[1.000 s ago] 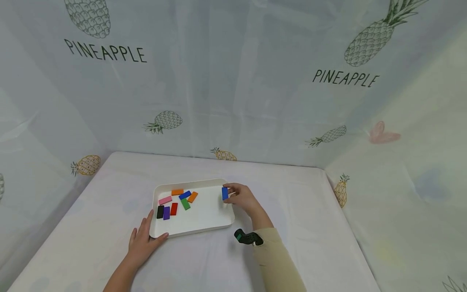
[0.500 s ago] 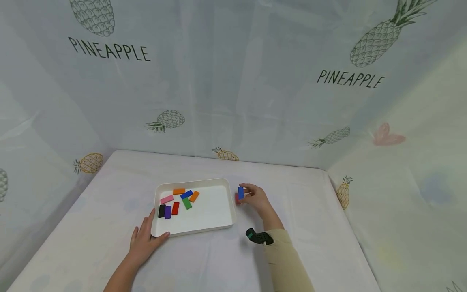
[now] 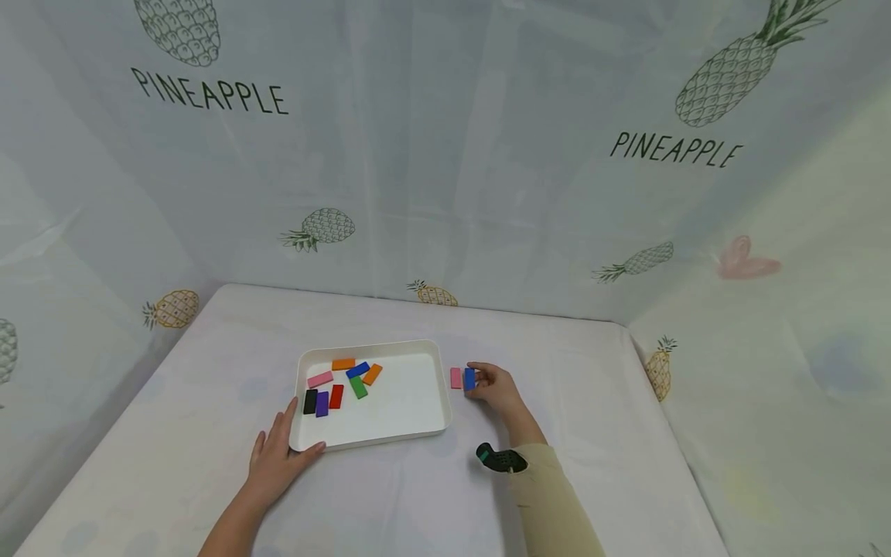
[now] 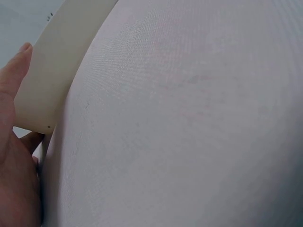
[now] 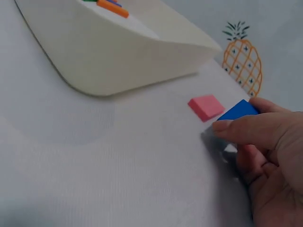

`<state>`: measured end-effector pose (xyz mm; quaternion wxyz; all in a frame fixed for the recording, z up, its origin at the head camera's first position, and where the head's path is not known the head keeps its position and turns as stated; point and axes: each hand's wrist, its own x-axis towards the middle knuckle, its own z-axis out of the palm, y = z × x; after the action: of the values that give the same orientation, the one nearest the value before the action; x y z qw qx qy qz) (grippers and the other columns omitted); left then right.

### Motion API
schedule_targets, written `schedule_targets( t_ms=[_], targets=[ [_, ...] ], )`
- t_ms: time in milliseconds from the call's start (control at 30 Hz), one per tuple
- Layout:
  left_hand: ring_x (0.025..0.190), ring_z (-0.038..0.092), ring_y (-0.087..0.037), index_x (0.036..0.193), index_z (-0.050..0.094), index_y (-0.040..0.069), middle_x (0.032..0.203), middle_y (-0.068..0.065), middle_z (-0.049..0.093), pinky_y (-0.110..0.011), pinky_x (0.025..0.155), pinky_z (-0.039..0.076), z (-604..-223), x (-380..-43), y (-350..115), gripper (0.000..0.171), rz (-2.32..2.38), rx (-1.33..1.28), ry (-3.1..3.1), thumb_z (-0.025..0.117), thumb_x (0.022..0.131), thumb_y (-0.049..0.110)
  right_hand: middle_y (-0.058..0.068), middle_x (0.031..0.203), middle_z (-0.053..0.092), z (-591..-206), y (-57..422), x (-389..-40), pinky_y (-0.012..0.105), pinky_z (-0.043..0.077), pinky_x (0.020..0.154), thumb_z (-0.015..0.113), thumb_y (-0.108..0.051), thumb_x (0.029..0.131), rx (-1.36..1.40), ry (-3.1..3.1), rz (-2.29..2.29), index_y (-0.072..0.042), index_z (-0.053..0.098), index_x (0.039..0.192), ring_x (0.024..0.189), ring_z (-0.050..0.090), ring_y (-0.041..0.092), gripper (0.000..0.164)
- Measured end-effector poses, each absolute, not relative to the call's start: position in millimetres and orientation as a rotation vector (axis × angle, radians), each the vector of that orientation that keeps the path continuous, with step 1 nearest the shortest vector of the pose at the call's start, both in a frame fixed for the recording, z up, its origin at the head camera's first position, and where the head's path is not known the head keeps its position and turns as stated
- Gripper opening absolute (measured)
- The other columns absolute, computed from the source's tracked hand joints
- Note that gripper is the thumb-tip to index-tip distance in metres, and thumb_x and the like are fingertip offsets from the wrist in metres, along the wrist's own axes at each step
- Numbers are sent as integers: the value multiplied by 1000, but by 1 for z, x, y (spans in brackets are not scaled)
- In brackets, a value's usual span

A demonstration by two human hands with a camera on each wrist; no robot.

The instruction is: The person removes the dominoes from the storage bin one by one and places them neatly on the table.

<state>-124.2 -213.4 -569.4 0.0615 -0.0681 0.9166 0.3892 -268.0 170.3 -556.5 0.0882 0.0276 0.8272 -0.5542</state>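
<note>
My right hand (image 3: pixel 498 391) pinches a blue rectangular block (image 3: pixel 469 378) between thumb and fingers, low over the cloth right of the tray. Just left of it a pink block (image 3: pixel 455 377) lies flat on the cloth; in the right wrist view the blue block (image 5: pixel 239 110) is close beside the pink one (image 5: pixel 206 107). My left hand (image 3: pixel 274 460) touches the near left corner of the white tray (image 3: pixel 390 438), fingers along its left side and thumb at the front wall. The left wrist view shows the straight thumb (image 4: pixel 16 71) against the tray wall (image 4: pixel 57 61).
Several blocks lie in the tray's left half, among them a black block (image 3: pixel 310 401), a purple block (image 3: pixel 322 404), a red block (image 3: pixel 336 397) and a green block (image 3: pixel 358 387). A white cloth (image 3: pixel 390 503) covers the table, and a pineapple-print curtain (image 3: pixel 445 155) hangs behind.
My right hand has carried the blue block rightward from over the tray's right edge and down beside the pink block, which now shows fully. My left hand stays at the tray's corner.
</note>
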Motion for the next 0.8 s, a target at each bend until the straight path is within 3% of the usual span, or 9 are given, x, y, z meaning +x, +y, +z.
schedule_targets(
  t_ms=[400, 800],
  targets=[
    [142, 0, -50, 154, 4, 1, 155, -33, 11, -65, 110, -10, -571, -123, -214, 108, 1180, -179, 2810, 70, 83, 49, 8, 96, 59, -561, 171, -267, 26, 43, 62, 80, 4, 75, 93, 2498, -1635, -5, 66, 124, 73, 48, 16, 52],
    [142, 2, -50, 153, 4, -2, 155, -34, 10, -65, 110, -9, -572, -123, -214, 109, 1198, -177, 2825, 71, 82, 47, 2, 79, 50, -559, 170, -276, 28, 37, 61, 81, 0, 76, 99, 2566, -1490, -8, 66, 125, 70, 44, 17, 52]
  ],
)
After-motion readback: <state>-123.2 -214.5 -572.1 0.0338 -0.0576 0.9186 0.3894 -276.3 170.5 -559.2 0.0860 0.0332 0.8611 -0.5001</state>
